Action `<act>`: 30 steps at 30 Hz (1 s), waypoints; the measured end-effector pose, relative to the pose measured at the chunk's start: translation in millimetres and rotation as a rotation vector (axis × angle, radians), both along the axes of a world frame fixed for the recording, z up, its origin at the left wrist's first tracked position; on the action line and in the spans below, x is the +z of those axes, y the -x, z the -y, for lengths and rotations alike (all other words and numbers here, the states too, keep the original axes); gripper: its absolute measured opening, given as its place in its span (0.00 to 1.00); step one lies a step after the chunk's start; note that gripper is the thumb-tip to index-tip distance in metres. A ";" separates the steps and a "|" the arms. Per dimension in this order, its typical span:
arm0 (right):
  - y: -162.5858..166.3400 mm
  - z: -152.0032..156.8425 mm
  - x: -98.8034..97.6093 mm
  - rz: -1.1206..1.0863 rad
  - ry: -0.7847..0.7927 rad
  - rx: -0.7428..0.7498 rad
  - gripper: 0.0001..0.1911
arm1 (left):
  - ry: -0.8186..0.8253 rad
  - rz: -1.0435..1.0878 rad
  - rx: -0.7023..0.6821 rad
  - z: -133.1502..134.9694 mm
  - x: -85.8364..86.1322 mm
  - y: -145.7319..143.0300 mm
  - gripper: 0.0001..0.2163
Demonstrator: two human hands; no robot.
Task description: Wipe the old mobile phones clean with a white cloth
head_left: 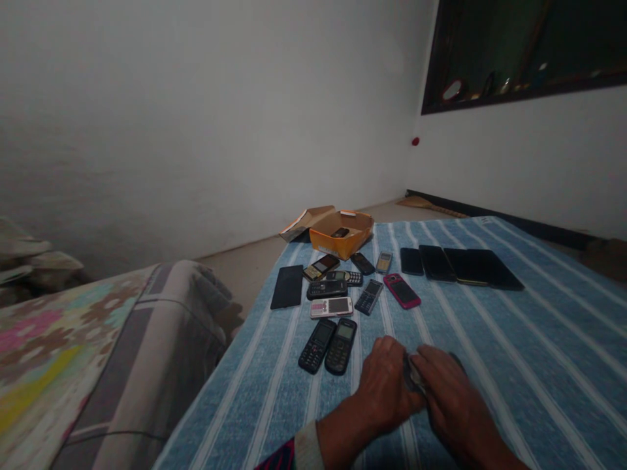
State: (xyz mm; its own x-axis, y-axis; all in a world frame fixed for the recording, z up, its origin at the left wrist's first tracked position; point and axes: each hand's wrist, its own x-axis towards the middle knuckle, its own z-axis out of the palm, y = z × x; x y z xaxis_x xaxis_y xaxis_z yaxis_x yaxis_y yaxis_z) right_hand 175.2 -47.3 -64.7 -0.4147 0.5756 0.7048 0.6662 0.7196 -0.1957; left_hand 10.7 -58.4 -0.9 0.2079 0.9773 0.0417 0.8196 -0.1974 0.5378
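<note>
My left hand (385, 385) and my right hand (453, 395) are both curled round a small dark object (410, 373) pressed between them on the blue striped cloth (514, 365); most of it is hidden, and a pale bit shows under my right fingers. Just left of my left hand lie two black keypad phones (329, 344) side by side. Further back are several more phones: a pink-and-white one (332, 307), a pink smartphone (401, 290) and a black slab phone (288, 286).
An open orange cardboard box (343, 238) with a phone inside stands at the cloth's far edge. A row of dark smartphones (460, 264) lies at the back right. A folded grey and patterned blanket (122, 352) sits to the left. White walls enclose the corner.
</note>
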 end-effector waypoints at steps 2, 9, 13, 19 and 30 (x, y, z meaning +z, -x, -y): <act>6.2 -1.0 1.1 0.018 -0.007 0.037 0.25 | -0.030 0.011 0.008 -1.0 -4.1 1.1 0.17; -7.3 -29.3 16.5 0.040 0.132 -0.022 0.20 | 0.006 0.030 0.083 -6.1 0.6 4.1 0.19; 1.4 -27.5 10.7 0.018 0.074 -0.039 0.19 | -0.026 0.037 0.096 -7.7 0.6 6.1 0.18; 12.6 -25.1 17.5 0.078 0.101 0.076 0.22 | -0.036 0.050 0.107 -9.0 1.2 7.1 0.16; -10.8 -41.5 18.9 -0.105 0.203 -0.041 0.21 | -0.069 0.144 0.070 -6.8 1.3 6.8 0.21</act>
State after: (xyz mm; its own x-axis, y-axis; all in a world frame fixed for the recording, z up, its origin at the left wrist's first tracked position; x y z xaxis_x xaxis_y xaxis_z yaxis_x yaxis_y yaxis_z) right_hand 186.0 -5.8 -45.9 -0.3184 0.7249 0.6108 0.6628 0.6309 -0.4033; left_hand 3.9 -51.5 0.4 0.1264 0.9830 0.1331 0.7484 -0.1826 0.6376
